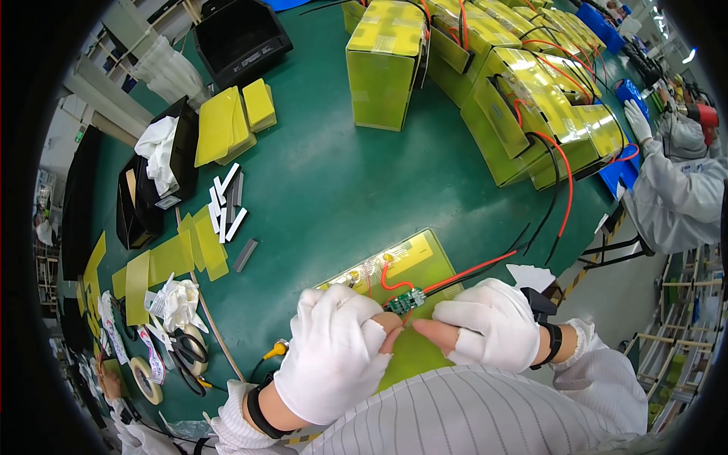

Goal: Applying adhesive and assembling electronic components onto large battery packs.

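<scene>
A small green circuit board (406, 301) sits between my hands, over a yellow-wrapped battery pack (431, 254). A thick red wire (478, 271) and a black one run from it to the upper right, and another red wire loops to the pack's far edge. My left hand (334, 353), in a white glove with bare fingertips, is closed at the board's lower left edge. Gloved the same way, my right hand (489, 326) has its thumb and fingers closed just right of the board. What either hand pinches is too small or hidden to make out.
Finished-looking yellow packs (387, 68) with red and black leads stand at the back. On the left lie yellow sheets (224, 125), white and grey strips (227, 201), black-handled scissors (186, 353), tape rolls (145, 381) and black bins (239, 42). A co-worker's gloved hand (638, 121) shows at right.
</scene>
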A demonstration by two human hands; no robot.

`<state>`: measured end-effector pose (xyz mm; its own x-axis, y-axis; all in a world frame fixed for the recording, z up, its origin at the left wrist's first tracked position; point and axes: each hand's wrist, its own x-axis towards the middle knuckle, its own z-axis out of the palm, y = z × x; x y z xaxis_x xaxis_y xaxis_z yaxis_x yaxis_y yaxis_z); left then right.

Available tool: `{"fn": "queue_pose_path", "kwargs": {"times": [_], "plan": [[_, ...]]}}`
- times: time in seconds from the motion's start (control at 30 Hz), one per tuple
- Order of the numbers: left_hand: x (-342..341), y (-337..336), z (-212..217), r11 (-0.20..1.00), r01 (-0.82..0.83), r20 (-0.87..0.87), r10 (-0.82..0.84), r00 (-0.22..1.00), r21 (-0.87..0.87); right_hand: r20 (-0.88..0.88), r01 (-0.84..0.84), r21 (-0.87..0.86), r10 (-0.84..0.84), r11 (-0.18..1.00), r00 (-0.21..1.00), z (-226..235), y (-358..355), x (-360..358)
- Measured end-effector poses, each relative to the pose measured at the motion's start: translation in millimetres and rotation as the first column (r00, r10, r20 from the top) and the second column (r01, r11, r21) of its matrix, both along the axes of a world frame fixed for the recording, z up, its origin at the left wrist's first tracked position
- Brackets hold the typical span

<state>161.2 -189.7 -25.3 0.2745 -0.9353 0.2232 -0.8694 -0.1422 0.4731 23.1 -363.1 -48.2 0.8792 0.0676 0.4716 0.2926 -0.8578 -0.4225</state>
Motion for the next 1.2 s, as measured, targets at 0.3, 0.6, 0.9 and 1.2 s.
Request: {"fn": "queue_pose_path", "kwargs": {"times": [0.3,0.6,0.9,1.2], "plan": [[-0.2,1.8,-1.9,1.0,0.013,0.038,-0.014,0.999,0.023,-0.066,0.015,-0.097,-0.021,0.995,0.998,4.4,3.0,3.2],[-0.1,1.3,-1.9,0.999,0.03,0.062,-0.031,0.998,0.026,-0.019,0.022,-0.126,-0.024,0.992,1.0,2.8,0.9,6.8],[0.0,1.4,-1.4,1.0,0.022,0.075,-0.023,0.997,0.018,-0.009,0.023,-0.122,-0.025,0.992,1.0,3.4,-0.4,6.8],[-4.6,3.4,-1.2,0.999,-0.033,0.132,0.028,0.991,0.038,0.024,0.031,-0.151,-0.028,0.988,0.999,1.4,-0.2,5.8]]}}
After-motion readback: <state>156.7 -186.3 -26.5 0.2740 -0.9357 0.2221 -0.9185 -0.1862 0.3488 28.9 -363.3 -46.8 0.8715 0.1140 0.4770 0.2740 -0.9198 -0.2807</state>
